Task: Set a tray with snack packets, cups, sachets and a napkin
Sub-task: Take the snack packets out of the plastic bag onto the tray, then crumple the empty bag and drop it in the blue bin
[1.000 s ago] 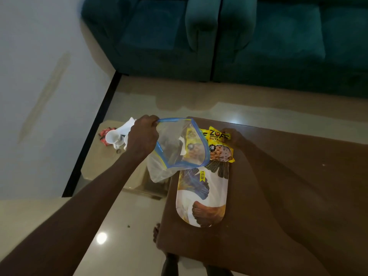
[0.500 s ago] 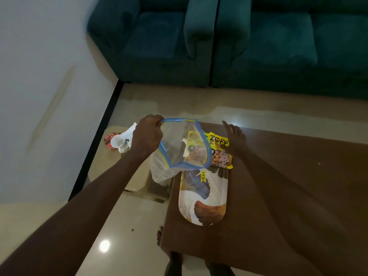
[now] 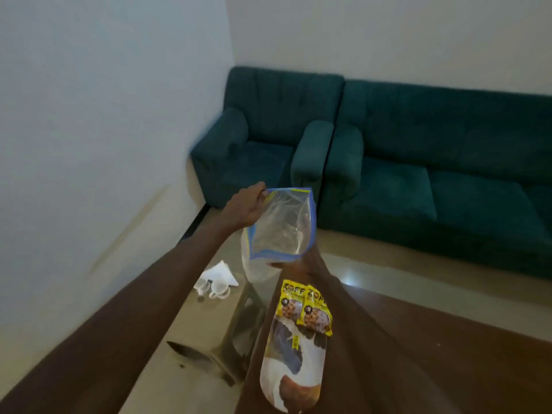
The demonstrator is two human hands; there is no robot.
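Note:
My left hand (image 3: 246,206) pinches the top rim of a clear zip bag (image 3: 280,228) with a blue seal, held open in the air above the table's far left corner. The bag looks empty. My right hand (image 3: 301,259) is at the bag's lower rim, mostly hidden behind the plastic, so its grip is unclear. Below it, an oval patterned tray (image 3: 288,372) lies on the brown table (image 3: 448,354). Two yellow snack packets (image 3: 304,307) lie side by side on the tray's far end. White cups (image 3: 213,289) and a white napkin (image 3: 221,271) sit on a low glass side table to the left.
A teal armchair (image 3: 263,138) and a teal sofa (image 3: 448,162) stand against the far wall. A white wall runs along the left. Glossy beige floor lies between the table and the sofa. The glass side table (image 3: 233,330) abuts the brown table's left edge.
The view has tilted up. The bag has risen and no packet shows in it now. Two packets lie on the tray. My right hand has left the packet and gone to the bag.

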